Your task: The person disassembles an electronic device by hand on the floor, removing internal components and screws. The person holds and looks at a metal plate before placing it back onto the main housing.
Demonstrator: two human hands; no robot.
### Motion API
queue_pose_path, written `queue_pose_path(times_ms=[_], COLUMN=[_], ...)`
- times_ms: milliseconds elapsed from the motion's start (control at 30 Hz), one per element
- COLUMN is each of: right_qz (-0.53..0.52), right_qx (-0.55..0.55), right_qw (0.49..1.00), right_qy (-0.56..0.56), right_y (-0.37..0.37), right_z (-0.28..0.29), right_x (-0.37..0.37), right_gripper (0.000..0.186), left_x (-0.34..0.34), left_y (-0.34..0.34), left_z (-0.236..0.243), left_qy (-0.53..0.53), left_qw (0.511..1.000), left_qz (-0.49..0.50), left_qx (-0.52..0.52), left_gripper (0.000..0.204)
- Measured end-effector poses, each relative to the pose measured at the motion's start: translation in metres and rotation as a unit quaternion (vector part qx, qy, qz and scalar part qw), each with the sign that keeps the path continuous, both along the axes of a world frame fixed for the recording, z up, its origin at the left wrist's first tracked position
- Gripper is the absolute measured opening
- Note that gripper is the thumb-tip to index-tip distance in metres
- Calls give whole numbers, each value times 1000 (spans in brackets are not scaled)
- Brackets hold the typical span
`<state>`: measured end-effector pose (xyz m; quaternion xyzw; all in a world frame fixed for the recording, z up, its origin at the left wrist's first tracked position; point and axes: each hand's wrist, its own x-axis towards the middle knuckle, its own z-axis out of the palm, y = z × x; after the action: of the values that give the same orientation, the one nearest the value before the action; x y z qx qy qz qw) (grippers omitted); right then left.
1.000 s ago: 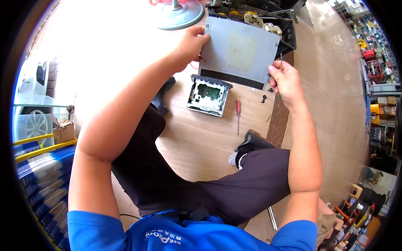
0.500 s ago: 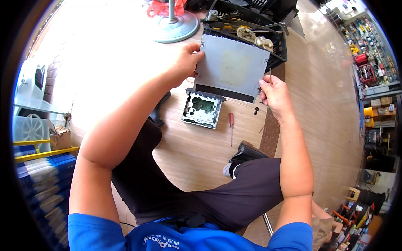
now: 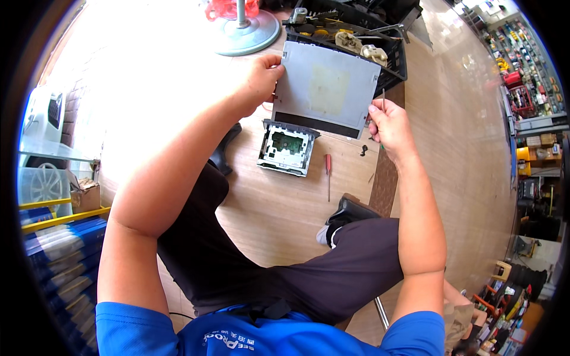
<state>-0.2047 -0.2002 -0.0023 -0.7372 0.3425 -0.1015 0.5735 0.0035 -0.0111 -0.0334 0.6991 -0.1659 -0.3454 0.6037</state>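
A flat grey metal cover plate (image 3: 326, 83), with a pale yellowish patch and a dark strip along its near edge, is held up tilted in front of me. My left hand (image 3: 265, 79) pinches its left edge, thumb on top. Beside its right edge, my right hand (image 3: 389, 126) is closed around a slim tool with a thin metal shaft (image 3: 383, 98); its fingertips meet the plate's edge. Below the plate, an opened electronic unit (image 3: 288, 148) with a white metal frame and green circuit board rests on the floor. A red-handled screwdriver (image 3: 328, 169) lies to its right.
Small black parts (image 3: 363, 151) lie on the floor near my right hand. Beyond the plate stands a black crate (image 3: 396, 65) of tools and parts. A round stand base (image 3: 252, 38) is at the far left. My black shoe (image 3: 350, 212) is close to the screwdriver.
The cover plate and both hands have shifted slightly away from me and to the left. My grip on the plate looks the same. The floor items sit slightly higher in view.
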Motion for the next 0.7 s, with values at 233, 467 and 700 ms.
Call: queue_pose_path(times_ms=[233,467,700], right_qz=[8,4,-12], right_qx=[-18,-36,-34], right_qw=[999,998,997], right_qy=[-25,-49,-73], right_y=[-4,-9,-12], right_z=[-3,-1,7], right_x=[0,-2,-6], right_gripper=[13,15,19], left_x=[2,6,6], left_y=[1,1,0], left_z=[4,5,4], left_qy=[-28,-15,-26], left_qw=[998,998,998], left_qz=[-8,-6,-11], left_qx=[-60,-54,-49], left_gripper=[28,28,33])
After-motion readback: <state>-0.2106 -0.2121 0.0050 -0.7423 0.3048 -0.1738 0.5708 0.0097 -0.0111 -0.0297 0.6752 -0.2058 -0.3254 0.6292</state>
